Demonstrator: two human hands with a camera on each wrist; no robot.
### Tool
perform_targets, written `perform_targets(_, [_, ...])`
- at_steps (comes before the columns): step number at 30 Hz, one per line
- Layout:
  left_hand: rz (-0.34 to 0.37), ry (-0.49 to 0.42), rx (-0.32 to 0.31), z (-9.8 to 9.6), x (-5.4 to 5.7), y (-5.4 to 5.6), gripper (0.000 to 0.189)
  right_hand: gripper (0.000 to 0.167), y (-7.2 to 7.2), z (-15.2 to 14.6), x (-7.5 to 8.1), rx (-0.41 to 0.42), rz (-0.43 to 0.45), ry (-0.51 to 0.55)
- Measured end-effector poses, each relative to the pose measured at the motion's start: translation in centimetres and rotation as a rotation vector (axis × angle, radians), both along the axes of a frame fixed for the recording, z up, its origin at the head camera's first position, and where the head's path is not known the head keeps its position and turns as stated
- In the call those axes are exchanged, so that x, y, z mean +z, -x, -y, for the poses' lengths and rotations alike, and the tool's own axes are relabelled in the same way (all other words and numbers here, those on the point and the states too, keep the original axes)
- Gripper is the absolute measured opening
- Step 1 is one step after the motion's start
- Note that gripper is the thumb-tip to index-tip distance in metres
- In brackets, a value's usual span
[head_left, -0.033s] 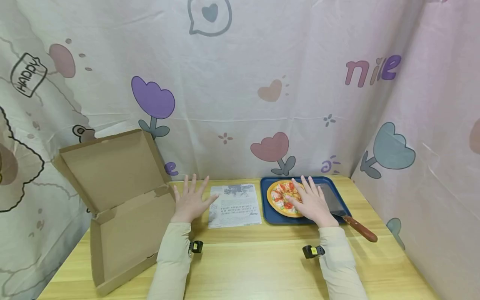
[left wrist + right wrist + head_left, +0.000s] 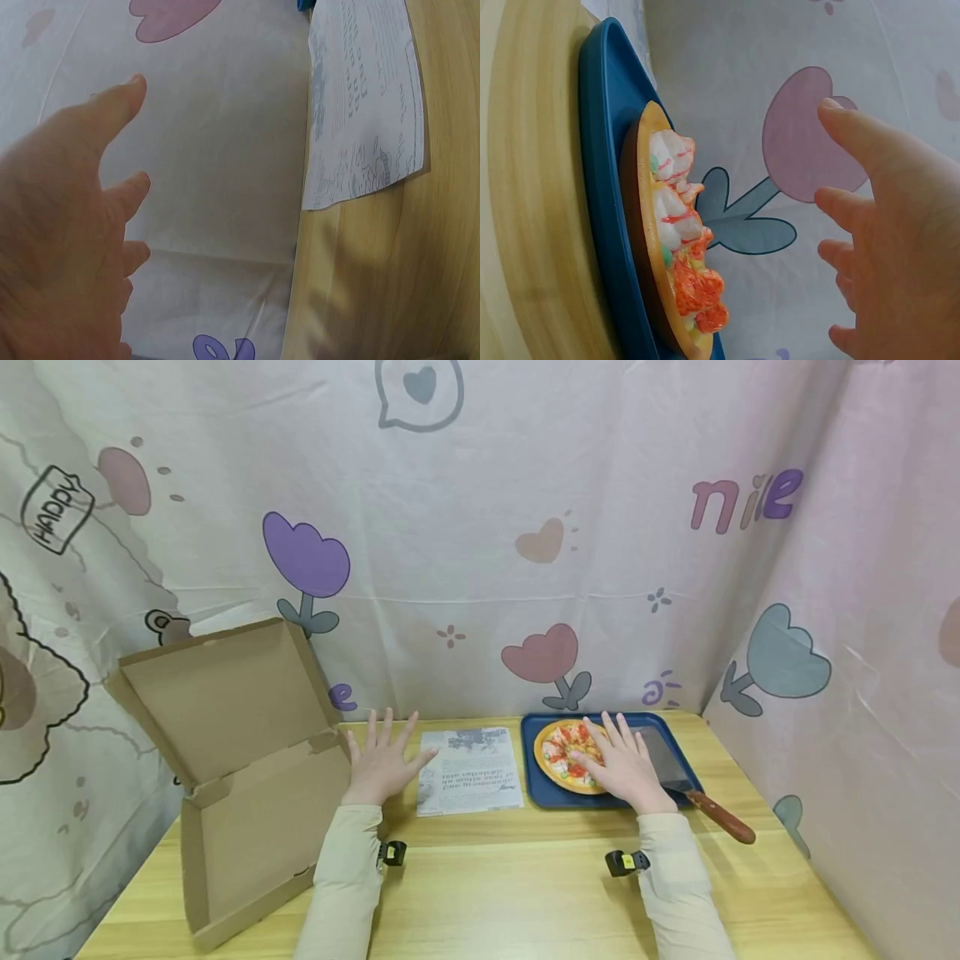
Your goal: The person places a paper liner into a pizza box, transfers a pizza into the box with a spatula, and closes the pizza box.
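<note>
My left hand (image 2: 381, 768) hovers with fingers spread between the cardboard pizza box and a printed paper sheet (image 2: 470, 772); it holds nothing. Over the right part of a toy pizza (image 2: 558, 756), my right hand (image 2: 622, 767) is held up with its fingers apart, touching nothing that I can see. The pizza lies on a blue tray (image 2: 534, 793), and the right wrist view shows a gap between hand and pizza. Beside it on the tray rests the metal blade of a pizza server (image 2: 660, 760), its wooden handle (image 2: 722, 818) sticking out past the front right corner.
At the left stands the cardboard pizza box (image 2: 262, 827) with its lid (image 2: 225, 693) raised and leaning back. A patterned curtain (image 2: 465, 527) hangs behind and along both sides of the wooden table (image 2: 510, 893). A black wrist strap (image 2: 392, 853) is on the left wrist.
</note>
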State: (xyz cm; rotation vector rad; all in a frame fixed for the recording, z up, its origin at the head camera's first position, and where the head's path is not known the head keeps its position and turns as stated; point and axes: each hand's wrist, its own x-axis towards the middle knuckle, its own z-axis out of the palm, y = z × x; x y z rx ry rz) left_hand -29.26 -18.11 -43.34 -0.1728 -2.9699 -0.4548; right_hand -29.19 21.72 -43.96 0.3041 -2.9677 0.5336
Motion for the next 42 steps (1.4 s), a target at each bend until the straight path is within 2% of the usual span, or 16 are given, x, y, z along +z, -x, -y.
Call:
perform_targets(10, [0.004,-0.021,-0.008,-0.2,0.3,0.2,0.081,0.084,0.2,0.2,0.3,-0.010,0.034,0.006])
perform_targets(16, [0.016,-0.035,-0.009,-0.4,0.7,0.3,0.083,0.082,0.1,0.3,0.3,-0.011,0.008,0.029])
perform_targets(20, [0.021,-0.078,-0.003,-0.5,0.8,0.4,0.085,0.080,0.2,0.7,0.1,-0.015,-0.031,0.107])
perform_targets(25, [0.021,-0.180,-0.013,-0.6,0.6,0.7,0.081,0.076,0.2,2.1,0.2,-0.015,-0.080,0.264])
perform_targets(28, [0.057,-0.262,0.016,-0.9,0.5,0.8,0.079,0.073,0.3,3.5,0.4,-0.009,-0.059,0.337])
perform_targets(33, [0.162,-0.379,0.103,-1.7,0.0,1.0,0.077,0.069,0.7,6.2,0.1,-0.007,0.005,0.426])
perform_targets(37, [0.217,-0.431,0.148,-2.5,-0.8,1.2,0.073,0.066,1.1,8.4,-0.5,0.004,0.035,0.467])
perform_targets(42, [0.231,-0.439,0.201,-3.3,-1.5,1.1,0.058,0.066,1.2,11.1,-1.3,0.011,0.105,0.518])
